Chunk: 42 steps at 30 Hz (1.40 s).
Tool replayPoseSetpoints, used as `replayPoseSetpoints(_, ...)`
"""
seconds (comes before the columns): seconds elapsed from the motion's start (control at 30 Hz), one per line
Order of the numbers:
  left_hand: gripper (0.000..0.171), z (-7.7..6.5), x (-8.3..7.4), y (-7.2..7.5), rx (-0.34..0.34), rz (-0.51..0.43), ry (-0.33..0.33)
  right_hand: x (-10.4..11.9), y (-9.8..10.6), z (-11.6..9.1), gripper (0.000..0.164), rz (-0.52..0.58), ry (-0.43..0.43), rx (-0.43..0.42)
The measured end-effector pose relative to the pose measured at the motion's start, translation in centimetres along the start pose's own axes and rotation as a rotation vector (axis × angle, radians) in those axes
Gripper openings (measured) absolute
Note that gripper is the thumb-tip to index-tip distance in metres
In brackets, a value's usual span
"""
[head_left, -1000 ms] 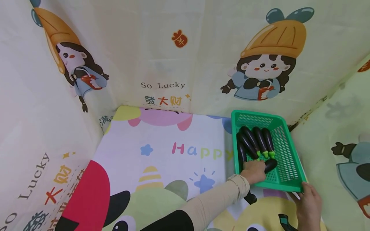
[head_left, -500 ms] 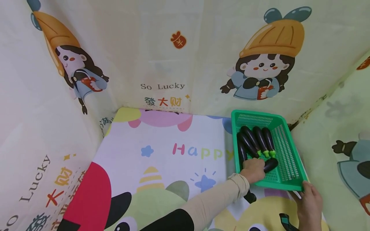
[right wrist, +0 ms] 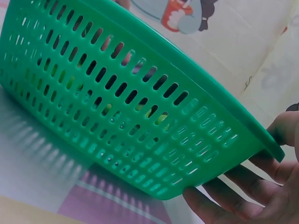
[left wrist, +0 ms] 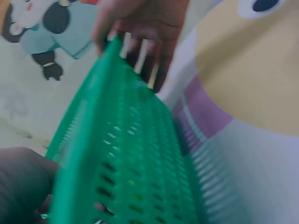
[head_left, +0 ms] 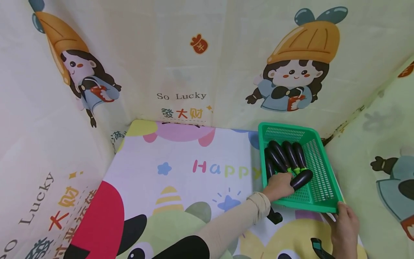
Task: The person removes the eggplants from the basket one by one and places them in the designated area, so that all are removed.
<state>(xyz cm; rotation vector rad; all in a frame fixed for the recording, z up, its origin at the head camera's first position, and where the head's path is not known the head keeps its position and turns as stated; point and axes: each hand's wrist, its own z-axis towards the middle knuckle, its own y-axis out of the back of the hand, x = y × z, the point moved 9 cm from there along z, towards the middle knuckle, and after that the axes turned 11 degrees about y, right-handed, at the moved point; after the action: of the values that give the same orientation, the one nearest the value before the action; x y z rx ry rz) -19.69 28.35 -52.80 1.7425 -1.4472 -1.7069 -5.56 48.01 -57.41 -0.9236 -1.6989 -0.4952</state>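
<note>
A green plastic basket (head_left: 323,176) stands at the right of the table, with several dark eggplants (head_left: 279,153) side by side in its left half. My left hand (head_left: 279,186) reaches over the near rim and holds one eggplant (head_left: 302,180) by its near end. That eggplant lies slantwise, in front of the stem ends of the others. At the near right corner, my right hand (head_left: 346,225) grips the basket; in the right wrist view its thumb is at the rim and its fingers (right wrist: 247,186) are underneath. The left fingertips are mostly hidden.
A patterned cloth (head_left: 223,151) covers the table. Cloth-covered walls (head_left: 233,72) rise at the back, left and right, close to the basket's far and right sides. A black strap (head_left: 320,248) is on the right wrist.
My left hand has shifted slightly left and away from me. The eggplant in it has swung and moved up to the right. The right hand keeps its grip on the basket.
</note>
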Motion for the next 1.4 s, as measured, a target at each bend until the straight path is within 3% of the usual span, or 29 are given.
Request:
replayPoseSetpoints(0.1, 0.036, -0.5, -0.1, 1.0, -0.012, -0.091, -0.037, 0.0, 0.0, 0.1, 0.020, 0.000, 0.014, 0.006)
replayPoseSetpoints(0.37, 0.041, -1.8, -0.1, 2.7, 0.004, -0.250, -0.076, 0.2, 0.1, 0.0, 0.020, 0.077, 0.025, 0.019)
replayPoseSetpoints(0.63, 0.045, -3.6, 1.2, 5.5, 0.110, -0.662, -0.097, 0.5, -0.2, -0.1, 0.021, -0.013, 0.043, 0.008)
replayPoseSetpoints(0.77, 0.047, -4.5, 2.7, 6.5, 0.193, -0.894, -0.106, 0.6, -0.3, 0.0, 0.020, 0.029, 0.054, 0.009)
replayPoseSetpoints(0.83, 0.048, -5.0, 3.7, 6.8, 0.223, -0.959, -0.093, 0.5, -0.3, 0.0, 0.020, 0.043, 0.049, 0.013)
replayPoseSetpoints(0.97, 0.050, -5.9, 5.9, 7.5, 0.231, -1.022, -0.047, 0.3, -0.3, -0.1, 0.021, 0.056, 0.034, 0.012)
replayPoseSetpoints(1.4, 0.049, -6.3, 11.6, 9.3, 0.101, -1.112, 0.045, 0.1, -0.1, 0.1, 0.020, 0.070, 0.028, -0.025)
